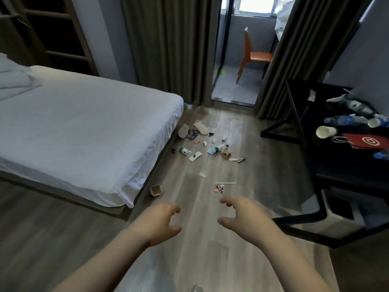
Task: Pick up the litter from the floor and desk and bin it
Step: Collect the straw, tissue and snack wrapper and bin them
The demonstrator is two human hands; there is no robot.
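Note:
Litter lies scattered on the wooden floor ahead: a crushed paper cup [156, 190] by the bed corner, a small shiny wrapper [218, 189], a thin white stick [226, 183], two plastic bottles [185, 151] [219, 147], and paper scraps farther off. On the black desk [336, 165] lie a paper cup [325, 131], several bottles [345, 119] and a red paper bag [367, 140]. A white bin [336, 216] stands under the desk. My left hand [160, 223] and my right hand [242, 216] hover above the floor, fingers loosely curled, holding nothing.
A bed [84, 123] with a white sheet fills the left side. Dark curtains [168, 49] frame a doorway to a balcony with an orange chair [252, 53]. The desk's black frame legs [299, 220] reach onto the floor at right.

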